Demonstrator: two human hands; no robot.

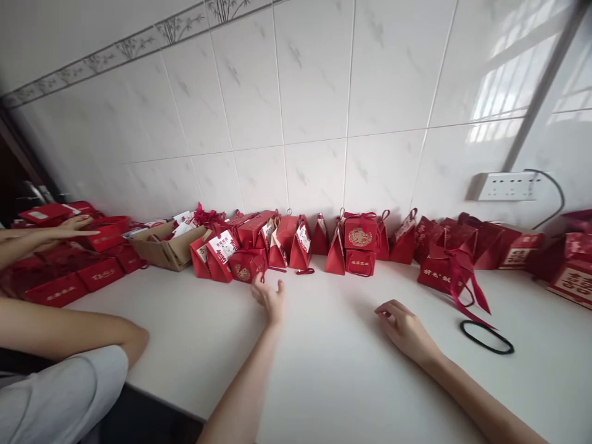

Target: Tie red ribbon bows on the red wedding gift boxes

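Note:
My left hand (269, 300) is at the front of a small red gift box (245, 265) with a gold emblem. Its thumb stands apart from the fingers, and the fingertips are close to the box's lower corner. Whether they touch it I cannot tell. My right hand (403, 325) rests on the white table with its fingers curled in and nothing visible in them. Off to its right stands a red box with a ribbon bow (446, 271), the ribbon tails trailing onto the table. A black elastic loop (486, 337) lies in front of that box.
Several red pointed boxes (335, 253) line the tiled wall. Two stacked red boxes (361, 243) stand mid-row. A cardboard box (160, 250) holds tags and ribbon. At left, a co-worker's arms (69, 324) reach among red boxes (99, 271). A power strip (509, 186) is on the wall.

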